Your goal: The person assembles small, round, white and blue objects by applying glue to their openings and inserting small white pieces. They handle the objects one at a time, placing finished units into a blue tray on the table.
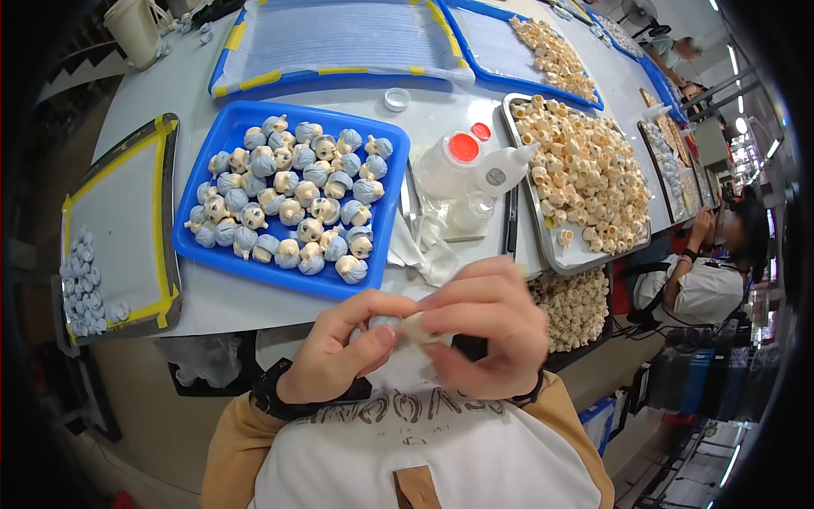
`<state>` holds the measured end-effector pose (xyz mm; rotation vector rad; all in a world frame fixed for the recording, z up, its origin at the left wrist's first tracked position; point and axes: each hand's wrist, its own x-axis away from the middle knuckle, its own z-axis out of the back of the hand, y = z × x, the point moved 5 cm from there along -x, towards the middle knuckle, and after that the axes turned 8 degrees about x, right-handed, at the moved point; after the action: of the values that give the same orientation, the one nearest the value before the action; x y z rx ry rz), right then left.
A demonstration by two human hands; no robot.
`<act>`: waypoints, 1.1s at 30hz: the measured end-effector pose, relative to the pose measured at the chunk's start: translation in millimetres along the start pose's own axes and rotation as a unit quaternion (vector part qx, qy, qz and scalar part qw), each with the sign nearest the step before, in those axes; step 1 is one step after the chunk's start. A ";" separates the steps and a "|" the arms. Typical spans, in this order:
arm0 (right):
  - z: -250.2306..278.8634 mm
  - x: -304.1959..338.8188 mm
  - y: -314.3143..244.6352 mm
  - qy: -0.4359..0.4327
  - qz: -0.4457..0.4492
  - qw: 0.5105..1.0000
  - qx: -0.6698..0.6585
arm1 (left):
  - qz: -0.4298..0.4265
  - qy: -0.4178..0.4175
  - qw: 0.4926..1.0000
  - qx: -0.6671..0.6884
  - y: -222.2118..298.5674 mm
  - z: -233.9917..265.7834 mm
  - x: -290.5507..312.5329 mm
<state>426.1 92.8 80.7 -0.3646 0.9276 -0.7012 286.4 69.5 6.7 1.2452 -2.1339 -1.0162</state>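
My left hand (332, 352) pinches a small blue-grey doll hair piece (386, 322) between thumb and fingers, in front of my chest. Against it, my right hand (492, 327) grips a small cream doll face part (417, 328), slightly blurred and partly covered by the fingers. The two parts touch or nearly touch; their exact contact is hidden. Just beyond my left hand lies a blue tray (395, 191) holding many doll heads (309, 229) with blue hair and painted faces. Past my right hand stands a metal tray (543, 246) heaped with hollow cream parts (585, 170).
Bottles (443, 165), a squeeze bottle (502, 172), a glass jar (471, 210) and white cloth (432, 254) stand between the trays. A yellow-taped board (119, 212) at left carries blue hair pieces (80, 284). More cream parts (572, 310) lie below right. A co-worker (704, 284) sits at right.
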 end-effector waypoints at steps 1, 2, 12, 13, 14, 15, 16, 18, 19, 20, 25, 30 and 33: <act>8.7 -1.9 2.0 0.021 -0.018 0.999 0.029 | -0.002 0.027 0.999 0.018 3.3 -1.7 -0.7; 17.0 -3.1 5.8 0.042 -0.035 0.997 0.058 | -0.005 0.055 0.998 0.037 4.7 -0.5 -0.7; 35.0 -19.8 60.1 -0.035 -0.078 0.953 0.290 | 0.005 -0.008 0.998 0.056 -2.9 5.1 1.0; 32.7 -19.9 61.1 -0.040 -0.072 0.953 0.290 | -0.008 -0.013 0.999 0.048 -4.7 7.3 1.2; 30.6 -19.9 62.2 -0.046 -0.066 0.954 0.290 | -0.022 -0.017 0.999 0.040 -5.5 8.5 1.6; 29.8 -19.9 62.4 -0.051 -0.061 0.953 0.292 | -0.020 -0.017 0.999 0.041 -6.3 8.8 1.5; 29.8 -19.7 62.1 -0.053 -0.058 0.952 0.295 | -0.018 -0.017 0.999 0.042 -7.0 9.1 1.6; 30.2 -19.5 61.5 -0.059 -0.053 0.950 0.302 | -0.020 -0.013 0.999 0.045 -6.5 8.7 1.5; 30.3 -19.2 61.1 -0.058 -0.048 0.949 0.307 | -0.023 -0.009 0.999 0.048 -5.1 7.7 1.3; 30.2 -18.8 60.8 -0.057 -0.042 0.948 0.311 | -0.026 -0.005 0.998 0.050 -3.8 6.9 1.4; 31.8 -11.6 62.5 -0.026 -0.062 0.952 0.300 | -0.015 0.029 0.998 0.062 -2.7 7.0 0.5; 32.4 -5.9 60.6 0.006 -0.053 0.955 0.293 | -0.017 0.010 0.996 0.089 -3.3 5.9 -0.6; 32.3 -2.2 62.8 0.020 -0.055 0.957 0.285 | -0.031 0.015 0.996 0.082 -5.3 7.3 -0.4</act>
<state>476.5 139.6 64.4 0.1128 0.7057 -1.0446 284.4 70.8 -2.0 1.4022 -2.2036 -0.8552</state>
